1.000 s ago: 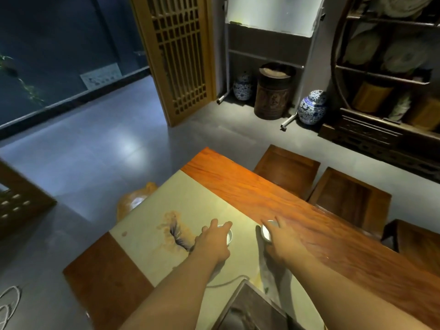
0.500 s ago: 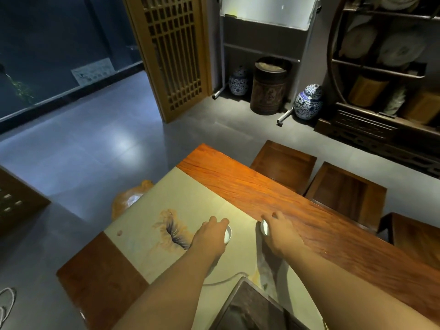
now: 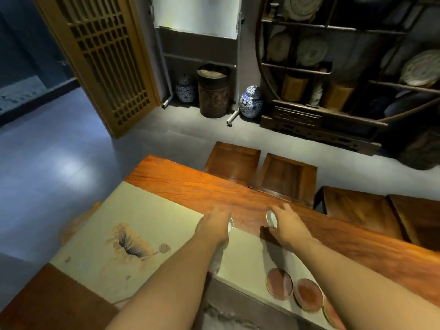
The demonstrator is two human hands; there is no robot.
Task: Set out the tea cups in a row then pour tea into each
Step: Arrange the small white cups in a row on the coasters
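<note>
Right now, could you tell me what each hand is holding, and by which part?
Left hand grips a white tea cup from above by its rim; right hand likewise holds a second cup.

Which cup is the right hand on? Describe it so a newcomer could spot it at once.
Start at the long reddish wooden table and find the pale cloth runner across it. Just past the runner's far edge, on bare wood, sits a small white cup gripped by the right hand. The other white cup, under the left hand, sits at the runner's edge instead.
</note>
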